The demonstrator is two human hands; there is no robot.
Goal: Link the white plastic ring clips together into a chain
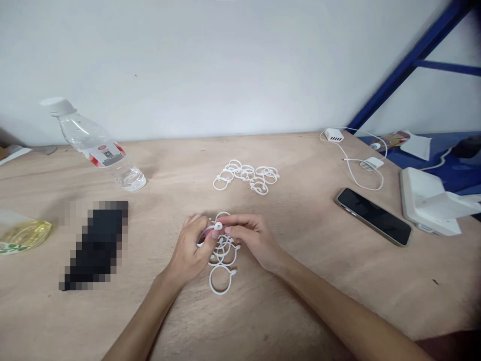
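My left hand and my right hand meet over the middle of the wooden table. Both pinch a white plastic ring between fingertips. Under them lies a chain of linked white rings, trailing toward me. A loose pile of several more white rings sits farther back, apart from my hands.
A tilted water bottle stands back left. A dark pixelated object and a yellow packet lie left. At right are a phone, a white charger with cable, a white box and a blue frame.
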